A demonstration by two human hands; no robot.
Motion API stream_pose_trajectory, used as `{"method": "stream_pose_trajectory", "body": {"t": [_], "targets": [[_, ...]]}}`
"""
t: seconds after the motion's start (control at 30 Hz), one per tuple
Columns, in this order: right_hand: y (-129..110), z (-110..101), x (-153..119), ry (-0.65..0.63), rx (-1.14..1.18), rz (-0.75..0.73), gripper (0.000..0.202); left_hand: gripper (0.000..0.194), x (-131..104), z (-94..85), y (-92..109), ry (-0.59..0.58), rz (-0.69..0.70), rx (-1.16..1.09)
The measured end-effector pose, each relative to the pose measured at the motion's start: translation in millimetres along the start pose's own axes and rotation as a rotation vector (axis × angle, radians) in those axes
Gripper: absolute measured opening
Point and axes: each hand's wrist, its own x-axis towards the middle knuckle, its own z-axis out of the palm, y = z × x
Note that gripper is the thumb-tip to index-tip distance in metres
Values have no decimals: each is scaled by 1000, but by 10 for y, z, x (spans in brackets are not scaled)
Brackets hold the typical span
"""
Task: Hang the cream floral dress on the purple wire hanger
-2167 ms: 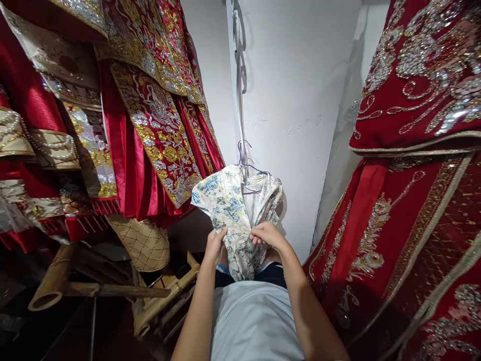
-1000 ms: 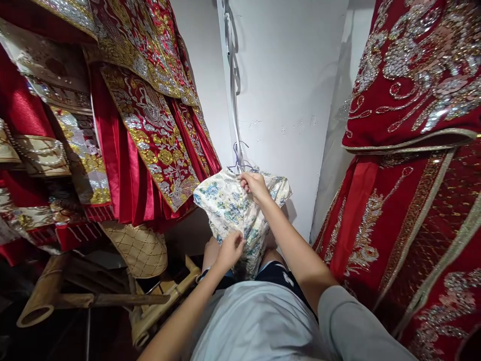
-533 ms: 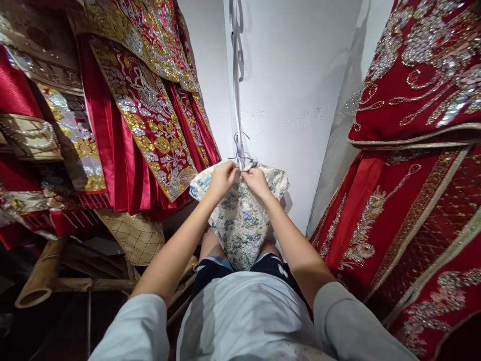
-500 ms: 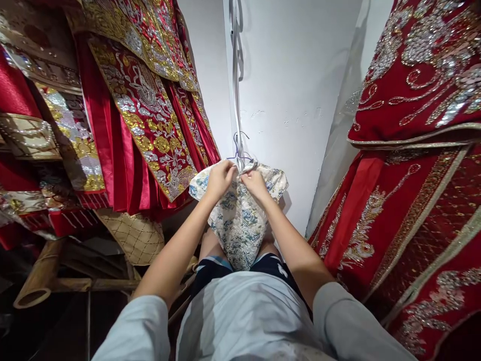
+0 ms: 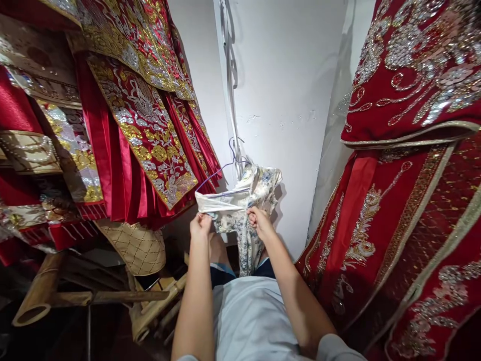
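A cream garment with blue floral print (image 5: 248, 238) hangs partly on a thin purple-blue hanger (image 5: 214, 175), whose hook rests near a white strap on the wall. The hanger's left arm is bare at the shoulder, and the white inner side of the garment shows there. My left hand (image 5: 202, 224) pinches the garment's edge at the left, below the hanger's end. With closed fingers, my right hand (image 5: 257, 219) grips the fabric near the middle of the neckline. The garment's right shoulder still covers the hanger's right side.
Red embroidered costumes (image 5: 150, 145) hang at the left, and more beaded red ones (image 5: 361, 210) at the right. A bamboo frame (image 5: 93, 297) stands at the lower left. Behind the hanger is a white wall (image 5: 281, 80) with a hanging white strap (image 5: 228, 90).
Both hands have moved down, the left one also outward. The garment's left side is pulled down and open, baring the hanger's left arm, and the hanger has tilted.
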Motion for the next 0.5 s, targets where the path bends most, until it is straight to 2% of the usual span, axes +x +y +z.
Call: {"method": "stream_pose_trajectory", "body": {"t": [0.07,0.13,0.2,0.27,0.33,0.4,0.43,0.5], "targets": [[-37,-149,27,93,42,-19,25,31,-231,37,-265,34,-136,-16],[-86,-314,57,193,70,-56,28,26,-388,132,-441,47,-244,-23],[-107,-456,73,280,77,-89,30,19,-470,266,-498,50,-308,-42],[-85,-543,72,340,65,-105,32,12,-519,418,-451,32,-313,-70],[-32,-558,60,367,37,-108,30,10,-589,572,-355,-56,-219,-68],[23,-503,39,365,5,-114,28,16,-706,716,-269,-183,-41,3],[42,-456,24,340,-12,-113,27,19,-778,779,-243,-238,59,64],[56,-347,-19,175,-39,-82,34,23,-919,876,-225,-304,225,188]]}}
